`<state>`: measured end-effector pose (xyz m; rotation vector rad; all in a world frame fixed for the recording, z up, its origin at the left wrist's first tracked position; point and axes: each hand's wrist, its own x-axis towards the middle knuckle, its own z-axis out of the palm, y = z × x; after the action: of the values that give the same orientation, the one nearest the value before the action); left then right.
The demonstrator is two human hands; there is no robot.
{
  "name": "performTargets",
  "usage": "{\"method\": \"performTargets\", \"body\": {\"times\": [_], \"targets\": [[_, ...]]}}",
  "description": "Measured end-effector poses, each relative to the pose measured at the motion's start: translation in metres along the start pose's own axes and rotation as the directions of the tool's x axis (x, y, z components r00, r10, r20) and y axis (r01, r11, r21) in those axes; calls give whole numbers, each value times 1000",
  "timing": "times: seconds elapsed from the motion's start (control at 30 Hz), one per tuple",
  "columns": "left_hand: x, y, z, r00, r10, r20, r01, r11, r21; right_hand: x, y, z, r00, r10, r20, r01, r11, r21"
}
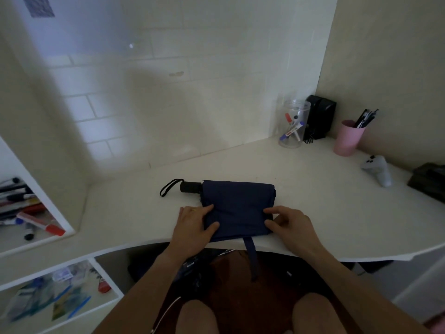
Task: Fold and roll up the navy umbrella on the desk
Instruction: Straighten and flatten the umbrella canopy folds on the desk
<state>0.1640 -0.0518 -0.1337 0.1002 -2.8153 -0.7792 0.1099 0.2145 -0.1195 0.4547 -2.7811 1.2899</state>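
The navy umbrella (238, 203) lies collapsed on the white desk (313, 189), its fabric spread flat in a rough rectangle. Its black handle (190, 187) with a wrist loop (168, 187) points left. A navy closing strap (251, 259) hangs over the desk's front edge. My left hand (195, 225) grips the fabric's near left edge, thumb on top. My right hand (286, 224) pinches the near right edge between thumb and fingers.
At the back right stand a clear jar of markers (292, 126), a black speaker (320, 116) and a pink cup of pens (349, 137). A grey game controller (378, 168) and a dark box (431, 180) lie further right. Shelves with markers (26, 213) are at left.
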Motion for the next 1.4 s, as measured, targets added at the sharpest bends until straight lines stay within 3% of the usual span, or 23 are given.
{"method": "performTargets", "body": {"times": [0.07,0.13,0.23,0.33,0.43,0.53,0.6,0.67,0.77,0.93,1.1,1.27,1.4], "targets": [[-1,1,-2,998,8,66,-10,1000,28,0,3,4,999,-33,38,37,993,-116],[-2,0,-4,998,45,45,-49,994,100,-1,4,9,993,-81,83,100,959,-265],[5,1,-12,965,259,-36,-241,936,258,-1,-3,9,989,-92,119,133,902,-410],[17,12,-18,865,463,195,-502,803,320,0,-15,3,985,-51,162,134,823,-552],[20,22,-17,822,375,428,-526,787,322,4,-30,-4,986,-78,145,153,759,-633],[19,26,-19,813,315,490,-516,779,356,6,-44,8,932,-362,-8,301,787,-538],[20,26,-21,806,331,491,-525,783,334,8,-49,24,904,-411,116,412,768,-490],[21,23,-22,802,325,501,-512,806,297,7,-41,39,899,-311,308,432,744,-510],[19,14,-24,783,315,536,-513,815,270,6,-22,45,898,-253,361,426,707,-565],[10,-12,-27,819,289,496,-438,872,216,-4,-12,42,903,-215,372,405,716,-569],[20,17,-19,942,213,260,-278,929,245,-5,-15,39,901,-198,386,401,717,-570],[47,43,-25,941,231,246,-323,827,460,-6,-11,41,900,-229,371,414,716,-562],[33,35,-1,901,383,205,-434,801,413,-7,-17,39,896,-200,396,404,738,-540]]}}
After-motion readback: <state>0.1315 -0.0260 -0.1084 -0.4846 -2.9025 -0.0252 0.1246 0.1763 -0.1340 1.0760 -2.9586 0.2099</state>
